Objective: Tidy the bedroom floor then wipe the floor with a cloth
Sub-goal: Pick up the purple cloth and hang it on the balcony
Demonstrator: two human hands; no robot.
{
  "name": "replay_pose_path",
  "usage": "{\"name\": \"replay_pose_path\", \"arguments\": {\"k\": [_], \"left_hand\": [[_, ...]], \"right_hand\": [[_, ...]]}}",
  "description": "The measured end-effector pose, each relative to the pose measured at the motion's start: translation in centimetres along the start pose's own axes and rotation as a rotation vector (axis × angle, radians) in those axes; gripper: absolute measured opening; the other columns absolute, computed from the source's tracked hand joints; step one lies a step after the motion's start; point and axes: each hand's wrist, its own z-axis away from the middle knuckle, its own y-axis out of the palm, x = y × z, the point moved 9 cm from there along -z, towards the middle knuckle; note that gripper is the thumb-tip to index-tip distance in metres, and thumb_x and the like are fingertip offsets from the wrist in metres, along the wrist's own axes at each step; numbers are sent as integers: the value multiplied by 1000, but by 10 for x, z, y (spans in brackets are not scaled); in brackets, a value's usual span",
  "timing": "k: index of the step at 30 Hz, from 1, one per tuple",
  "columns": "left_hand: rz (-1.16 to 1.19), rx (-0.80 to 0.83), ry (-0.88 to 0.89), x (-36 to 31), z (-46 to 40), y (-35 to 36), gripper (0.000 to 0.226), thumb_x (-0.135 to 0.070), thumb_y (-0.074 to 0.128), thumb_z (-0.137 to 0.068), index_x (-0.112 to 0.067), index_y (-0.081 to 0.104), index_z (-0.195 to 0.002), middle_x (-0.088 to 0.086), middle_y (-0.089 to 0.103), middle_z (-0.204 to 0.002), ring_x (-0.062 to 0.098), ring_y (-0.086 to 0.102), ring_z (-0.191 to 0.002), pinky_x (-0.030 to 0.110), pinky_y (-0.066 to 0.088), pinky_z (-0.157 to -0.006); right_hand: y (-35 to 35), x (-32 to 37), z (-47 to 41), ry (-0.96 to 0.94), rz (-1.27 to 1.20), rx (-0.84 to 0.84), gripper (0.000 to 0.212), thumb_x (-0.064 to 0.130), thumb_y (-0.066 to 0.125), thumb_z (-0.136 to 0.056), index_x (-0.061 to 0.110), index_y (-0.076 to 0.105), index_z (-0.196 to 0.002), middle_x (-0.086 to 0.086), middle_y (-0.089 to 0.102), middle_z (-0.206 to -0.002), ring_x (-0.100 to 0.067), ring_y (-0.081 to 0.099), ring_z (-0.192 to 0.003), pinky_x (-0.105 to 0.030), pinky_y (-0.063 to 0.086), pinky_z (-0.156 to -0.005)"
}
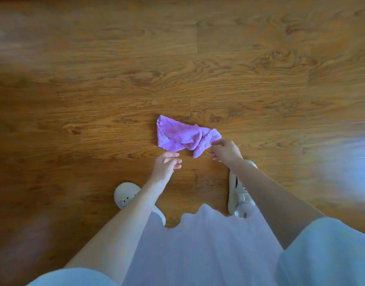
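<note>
Item 1, nearest you: pale skirt (198, 244) and light sleeves at the bottom edge, both forearms reaching forward and down.

Item 2: two white shoes on the floor (95, 58), the left shoe (123, 195) partly hidden behind your left forearm, the right shoe (237, 195) beside your right forearm.

Item 3: your left hand (166, 164), fingers loosely extended and holding nothing, just short of the cloth's near edge and not touching it.

Item 4: your right hand (224, 150), fingertips at the cloth's right corner; you appear to pinch that corner between thumb and forefinger, though the contact is small and hard to confirm.

Item 5: purple cloth (183, 137), crumpled and partly folded over itself, lying on the wooden floor in front of both hands, between them and the open planks beyond.

Item 6, farthest: brown wood-grain planks, blurred toward the edges.
</note>
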Motion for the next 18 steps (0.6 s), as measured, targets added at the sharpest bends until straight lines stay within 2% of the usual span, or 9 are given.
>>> {"name": "replay_pose_path", "arguments": {"k": [3,5,8,11,13,15,18], "left_hand": [[-27,-9,14,8,-41,5,27,2,40,-94,7,54,-116,12,61,-90,9,56,-66,2,38,-47],[-68,-3,40,15,-65,6,27,3,39,-94,8,54,-116,15,60,-97,11,55,-67,2,39,-47],[-141,11,64,27,-91,6,27,1,39,-94,5,56,-115,13,61,-96,9,56,-68,2,38,-49],[-185,28,54,45,-109,2,28,2,38,-92,1,57,-112,10,62,-94,9,57,-69,4,40,-52],[-215,40,37,59,-114,-4,27,-1,39,-92,-5,58,-111,4,64,-93,9,58,-73,14,42,-61],[-237,38,21,70,-114,-13,25,-3,40,-92,-10,58,-108,1,64,-93,10,60,-77,19,40,-66],[-267,25,4,76,-104,-24,24,-5,40,-93,-13,58,-105,0,64,-92,10,60,-79,21,41,-67]], "right_hand": [[15,-5,-39,-18,56,-11,34,14,54,-84,6,58,-117,-14,66,-101,-31,64,-96,-39,50,-90],[27,-5,-61,-44,104,-9,32,15,52,-87,7,59,-117,-15,64,-110,-32,62,-103,-38,49,-91],[43,-5,-86,-75,223,-43,30,16,51,-89,7,58,-117,-13,65,-102,-31,60,-104,-27,46,-72],[55,-12,-104,-69,449,-131,40,13,56,-86,11,49,-125,-12,61,-113,-32,58,-106,-31,42,-72],[59,-14,-109,-105,583,-218,35,10,56,-86,11,49,-120,-11,60,-113,-32,59,-103,-32,40,-68],[55,-13,-109,-146,600,-301,23,10,51,-89,10,55,-112,-10,64,-106,-32,61,-97,-31,38,-66],[46,-18,-94,-145,488,-326,19,14,51,-90,13,63,-104,-11,66,-98,-32,60,-94,-28,36,-67]]}}
